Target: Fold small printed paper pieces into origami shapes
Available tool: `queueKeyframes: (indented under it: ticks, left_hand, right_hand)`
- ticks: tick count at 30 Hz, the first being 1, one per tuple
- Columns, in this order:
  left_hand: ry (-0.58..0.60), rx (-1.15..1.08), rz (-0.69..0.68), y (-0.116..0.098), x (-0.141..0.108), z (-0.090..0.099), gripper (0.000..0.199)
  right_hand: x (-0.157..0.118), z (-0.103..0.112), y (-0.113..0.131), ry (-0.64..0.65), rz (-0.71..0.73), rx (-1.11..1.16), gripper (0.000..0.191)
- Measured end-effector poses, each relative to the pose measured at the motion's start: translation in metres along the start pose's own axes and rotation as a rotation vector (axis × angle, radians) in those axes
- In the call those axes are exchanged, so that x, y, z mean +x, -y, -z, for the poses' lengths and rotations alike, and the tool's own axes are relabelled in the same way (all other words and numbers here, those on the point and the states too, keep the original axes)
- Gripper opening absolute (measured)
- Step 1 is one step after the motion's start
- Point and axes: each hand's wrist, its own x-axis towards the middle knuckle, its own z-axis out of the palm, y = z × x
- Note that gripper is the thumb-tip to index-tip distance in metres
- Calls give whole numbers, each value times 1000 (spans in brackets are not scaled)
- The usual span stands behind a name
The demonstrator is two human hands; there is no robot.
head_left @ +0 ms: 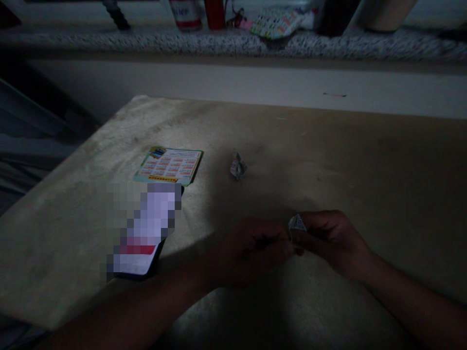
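Observation:
A small folded piece of printed paper (297,223) is pinched between both hands, low and right of the middle of the view. My left hand (257,248) has its thumb and fingers pressed together at the paper's lower left side. From the right, my right hand (333,238) grips the same piece between thumb and forefinger. Farther back on the table lies another small folded paper piece (238,167), touched by neither hand. The light is dim, so the fingertips are hard to make out.
A lit phone (149,228) lies on the table (365,160) at left, its screen blurred. Just behind it is a calendar card (170,165). Beyond the table, a speckled sill (219,46) bears a red container (215,13), a crumpled printed packet (275,23) and other items.

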Motion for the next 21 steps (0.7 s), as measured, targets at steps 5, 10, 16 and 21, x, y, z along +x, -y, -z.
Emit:
queueKeyframes:
  ticks: [5, 10, 16, 21]
  left_hand:
    - [-21, -1, -28, 2, -1, 5, 23]
    - [-38, -22, -29, 2, -1, 7, 28]
    - [3, -38, -4, -4, 0, 1, 28]
    - [-49, 123, -22, 2, -3, 7, 29]
  right_hand:
    - [-2, 3, -1, -12, -23, -13, 24]
    - [-2, 2, 0, -2, -43, 8, 21]
    - [-1, -1, 3, 13, -11, 6, 27]
    - [-3, 3, 0, -21, -37, -47, 22]
